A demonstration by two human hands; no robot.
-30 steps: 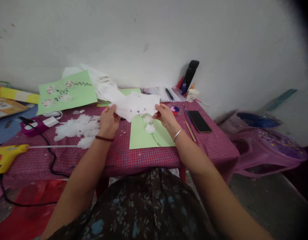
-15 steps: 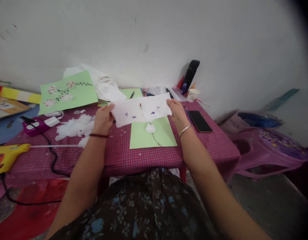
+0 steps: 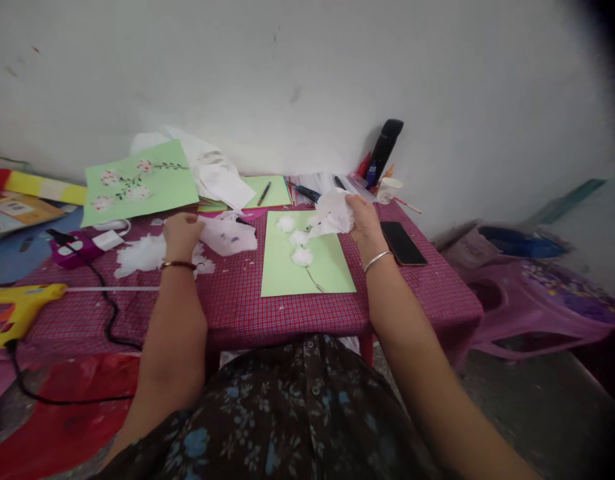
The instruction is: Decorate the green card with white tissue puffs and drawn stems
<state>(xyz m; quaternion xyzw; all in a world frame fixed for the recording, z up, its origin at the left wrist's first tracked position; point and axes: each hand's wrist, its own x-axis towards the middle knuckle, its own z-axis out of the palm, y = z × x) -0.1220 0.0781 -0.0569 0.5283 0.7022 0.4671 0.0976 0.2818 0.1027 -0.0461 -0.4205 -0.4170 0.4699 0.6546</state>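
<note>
My left hand (image 3: 184, 233) pinches a torn piece of thin white tissue paper (image 3: 230, 237) with small purple stains, held over the checked tablecloth. Another stained tissue piece (image 3: 334, 212) hangs from the closed fingers of my right hand (image 3: 362, 219). Between and below the hands lies a green sheet (image 3: 282, 277) bearing several white paper puffs (image 3: 302, 256) and a thin drawn stem. The right-hand tissue covers part of its upper right area. Torn white scraps (image 3: 142, 257) lie beside my left wrist.
A finished-looking green flower picture (image 3: 152, 180) leans at the back left. A yellow glue gun (image 3: 24, 310) with its black cord (image 3: 110, 310) and a purple power socket (image 3: 74, 252) sit left. A phone (image 3: 403, 243), paper cup (image 3: 388, 189) and pen (image 3: 264, 193) lie around the sheet.
The single tissue stretched between my hands is now torn in two. My left hand has moved left and my right hand slightly right, each with a piece, uncovering more of the green sheet.
</note>
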